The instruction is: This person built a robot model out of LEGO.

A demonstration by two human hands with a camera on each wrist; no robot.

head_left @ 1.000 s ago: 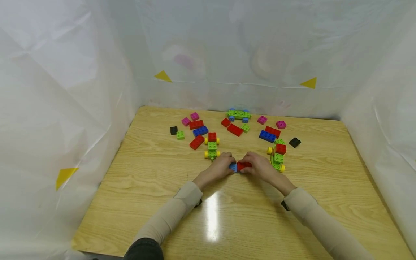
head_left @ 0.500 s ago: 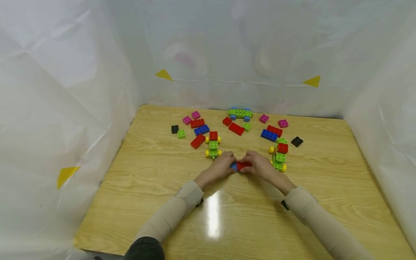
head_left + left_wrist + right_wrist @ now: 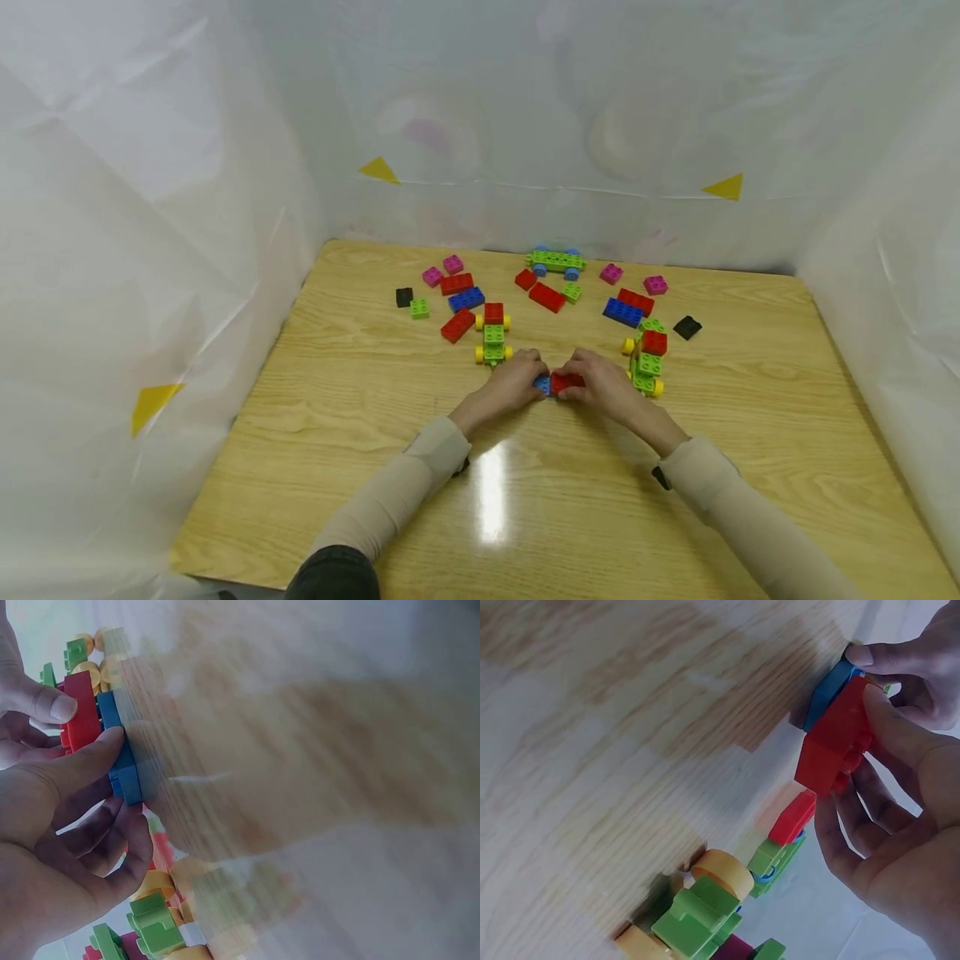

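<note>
Slight head-view shift: held red brick [image 3: 838, 735], glossy wooden table [image 3: 315, 417], white sheeting [image 3: 517, 108].

held bricks [image 3: 85, 712] between two wheeled builds [image 3: 493, 336], chassis [image 3: 556, 261] behind

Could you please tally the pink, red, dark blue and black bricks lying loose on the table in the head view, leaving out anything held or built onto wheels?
Pink bricks: 4
Red bricks: 5
Dark blue bricks: 2
Black bricks: 2
Total: 13
</note>
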